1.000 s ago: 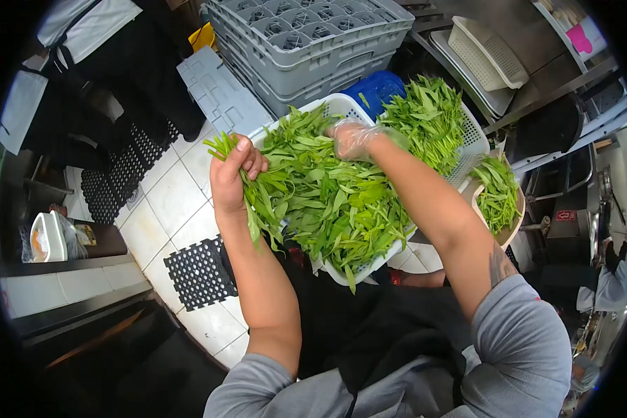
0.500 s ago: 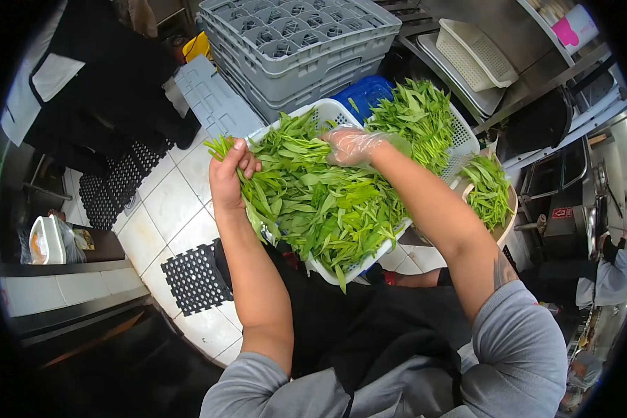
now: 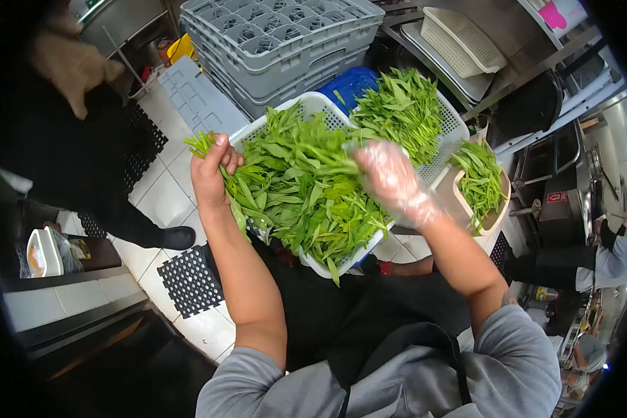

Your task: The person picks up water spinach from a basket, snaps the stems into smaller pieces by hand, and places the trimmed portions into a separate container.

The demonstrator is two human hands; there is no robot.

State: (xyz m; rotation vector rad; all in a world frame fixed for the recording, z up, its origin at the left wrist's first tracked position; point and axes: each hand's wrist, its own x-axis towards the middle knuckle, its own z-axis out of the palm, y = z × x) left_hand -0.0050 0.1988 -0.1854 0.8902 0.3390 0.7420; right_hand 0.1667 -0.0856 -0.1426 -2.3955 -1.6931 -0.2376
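Observation:
My bare left hand (image 3: 210, 180) is closed around a bunch of leafy green stems (image 3: 200, 143), whose cut ends stick out past the thumb. In a clear plastic glove, my right hand (image 3: 391, 182) is smeared by motion above the basket's right side. Its fingers grip the stem ends of a bunch of leafy greens (image 3: 320, 155), with the leaves pointing left. Under both hands is a white perforated basket (image 3: 315, 104) heaped with loose leafy greens (image 3: 327, 223).
Right of it stands another perforated basket (image 3: 455, 129) with bundled greens (image 3: 400, 115), then a beige bin (image 3: 498, 212) holding more. Grey glass racks (image 3: 285, 66) and a blue container (image 3: 352, 85) are behind. A co-worker's dark shoe (image 3: 178, 238) is on the tiles, left.
My right hand has moved right and down, drawing greens with it. My left hand keeps its bunch. At left, a co-worker has stepped nearer, with a gloved hand now showing. The view has shifted slightly.

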